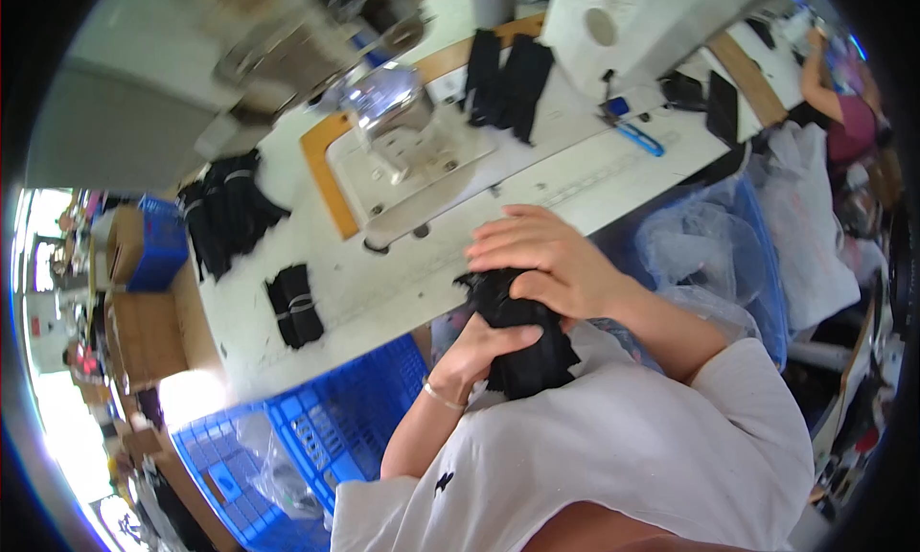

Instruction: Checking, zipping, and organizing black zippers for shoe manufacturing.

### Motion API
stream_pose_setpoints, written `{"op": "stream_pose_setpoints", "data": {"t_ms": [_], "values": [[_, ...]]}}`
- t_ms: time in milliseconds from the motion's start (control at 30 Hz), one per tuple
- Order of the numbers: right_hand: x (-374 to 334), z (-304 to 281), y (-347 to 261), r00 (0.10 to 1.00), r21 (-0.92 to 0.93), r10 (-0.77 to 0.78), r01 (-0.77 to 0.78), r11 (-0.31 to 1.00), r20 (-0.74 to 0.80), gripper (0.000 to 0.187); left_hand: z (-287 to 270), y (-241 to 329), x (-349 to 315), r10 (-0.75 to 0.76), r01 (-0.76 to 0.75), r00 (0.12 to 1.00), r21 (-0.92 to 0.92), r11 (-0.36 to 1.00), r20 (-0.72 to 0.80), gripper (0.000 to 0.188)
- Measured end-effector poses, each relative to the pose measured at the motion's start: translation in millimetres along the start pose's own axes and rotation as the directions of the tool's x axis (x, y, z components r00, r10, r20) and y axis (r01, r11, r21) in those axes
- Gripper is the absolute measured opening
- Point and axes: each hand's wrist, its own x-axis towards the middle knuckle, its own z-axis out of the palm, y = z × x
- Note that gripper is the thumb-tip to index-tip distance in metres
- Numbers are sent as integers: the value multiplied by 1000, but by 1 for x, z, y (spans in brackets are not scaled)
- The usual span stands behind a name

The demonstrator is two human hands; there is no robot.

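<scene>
A bundle of black fabric pieces (533, 368) is held in front of my chest, at the table's near edge. My left hand (487, 349) grips it from the left side, thumb laid across the front. Over its upper end lies my right hand (546, 260), with fingers reaching left across the top and thumb pressed on the cloth. My palms hide part of the bundle. On the white table (383, 293) to the left are a small tied black bundle (295, 306) and a larger group of tied black bundles (230, 212).
A sewing machine (388, 106) stands mid-table, with more black pieces (508, 82) behind. Blue-handled snips (637, 138) and a flat black object (723, 109) lie right. Below are a blue crate (297, 437) and a blue bin (762, 236) with plastic bags. Another person (848, 121) is far right.
</scene>
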Motion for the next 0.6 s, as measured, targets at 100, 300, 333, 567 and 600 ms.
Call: {"op": "stream_pose_setpoints", "data": {"t_ms": [100, 300, 333, 567, 600], "values": [[-3, 3, -2, 992, -106, -123, 118, 987, -38, 34, 7, -1, -3, -32, 35, 999, 71, 997, -35, 41], [-12, -30, 13, 965, -20, -14, 9, 1000, -263, 38, 4, -6, 9, -9, 13, 997, 54, 998, -81, 33], [-14, -48, 28, 914, -9, 109, -122, 992, -390, 34, -3, -8, 7, 20, -11, 995, 95, 995, -94, 35], [-90, -167, 149, 747, -616, 133, -623, 482, -651, 20, 3, 9, 15, 169, -178, 984, 401, 898, 59, 25], [-93, -167, 159, 769, -664, 102, -603, 443, -631, 18, 1, 9, 16, 191, -227, 973, 392, 892, 128, 20]]}}
